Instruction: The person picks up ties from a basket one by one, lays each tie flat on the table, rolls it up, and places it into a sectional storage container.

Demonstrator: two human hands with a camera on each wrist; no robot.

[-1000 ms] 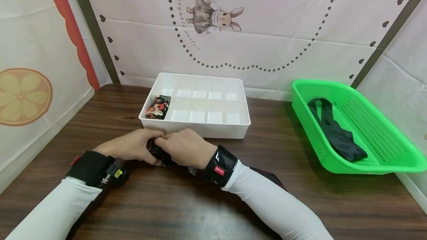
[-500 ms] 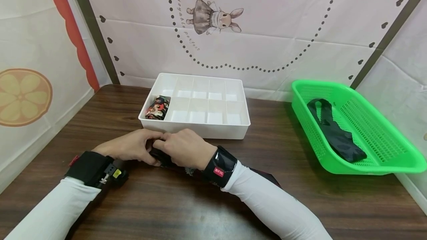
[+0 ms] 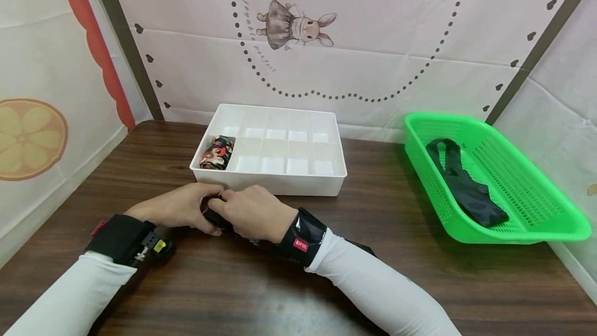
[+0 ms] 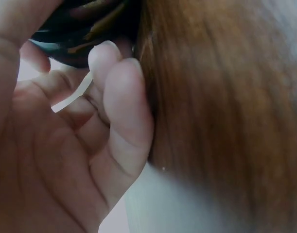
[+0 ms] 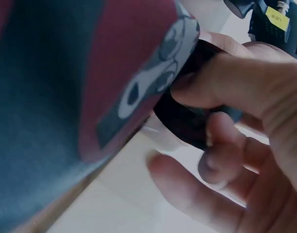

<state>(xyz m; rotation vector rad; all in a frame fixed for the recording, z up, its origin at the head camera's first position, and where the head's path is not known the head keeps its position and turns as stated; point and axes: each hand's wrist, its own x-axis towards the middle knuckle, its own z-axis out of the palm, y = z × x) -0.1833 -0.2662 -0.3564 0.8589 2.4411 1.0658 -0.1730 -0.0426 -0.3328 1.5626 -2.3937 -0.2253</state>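
Note:
In the head view both hands meet on the dark wooden table (image 3: 373,206), just in front of the white divided box (image 3: 268,184). My left hand (image 3: 179,210) and right hand (image 3: 252,211) curl around a dark rolled tie (image 3: 212,218). Its loose tail (image 3: 359,246) shows beyond my right forearm. The right wrist view shows the tie (image 5: 65,73) as dark red and blue cloth with a cartoon print, and my right hand (image 5: 235,126) pinching the dark roll. Seen from the left wrist, the left hand (image 4: 80,141) curls below the roll (image 4: 85,19).
A rolled patterned tie (image 3: 213,152) fills the box's near-left compartment; the other compartments hold nothing. A green basket (image 3: 513,236) at the right holds a dark tie (image 3: 462,185). Printed walls enclose the table at the back and sides.
The hands have kept working on the roll and shifted slightly left. The tie's loose tail beside my right forearm looks shorter than before.

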